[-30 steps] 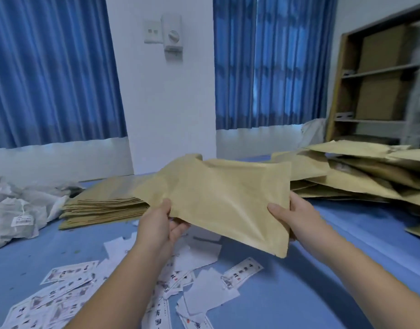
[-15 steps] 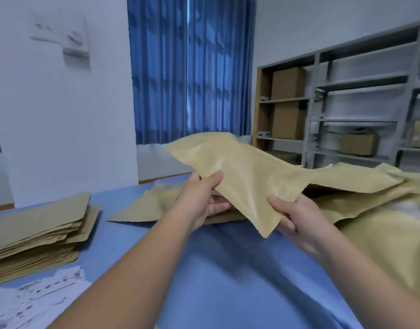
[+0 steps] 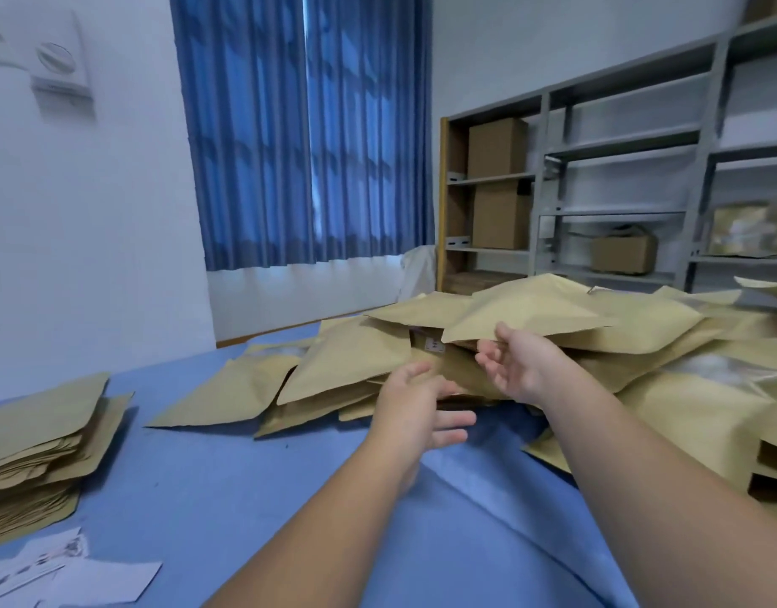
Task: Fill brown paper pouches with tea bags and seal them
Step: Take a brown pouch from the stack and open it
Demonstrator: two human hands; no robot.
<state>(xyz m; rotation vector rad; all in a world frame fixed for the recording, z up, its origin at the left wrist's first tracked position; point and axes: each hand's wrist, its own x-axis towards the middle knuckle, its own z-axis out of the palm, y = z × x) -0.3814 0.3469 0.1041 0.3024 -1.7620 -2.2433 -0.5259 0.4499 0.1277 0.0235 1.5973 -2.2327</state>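
Head view: two bare forearms reach over a blue tabletop (image 3: pixel 229 476) toward a heap (image 3: pixel 347 366) of brown paper pouches.
Left side: the left hand (image 3: pixel 415 405) is released, with fingers spread and straight. It grasps nothing and hovers at the heap's near edge.
Right side: the right hand (image 3: pixel 520 366) is also released, palm turned inward, below the near corner of the top pouch (image 3: pixel 527 315). Its thumb reaches that corner, but blur makes it unclear whether they touch.
Task's thing: the top pouch lies puffed on the crest of the heap, resting on other pouches and not held.
Why placed so: the heap looks like the drop spot for finished pouches. It sits to the right, well apart from the flat stack (image 3: pixel 40 436) at the left edge, which is probably the unfilled supply.
Step judged: this pouch appears to be set down, so the next would come from the flat stack.
Edges: the heap is loose, and its pouches overhang one another and slope toward the hands, so a nudge could slide them.
Open room: bare cloth between the heap and the flat stack leaves a wide lane leftward. Printed slips (image 3: pixel 71 577) lie at the near left corner.
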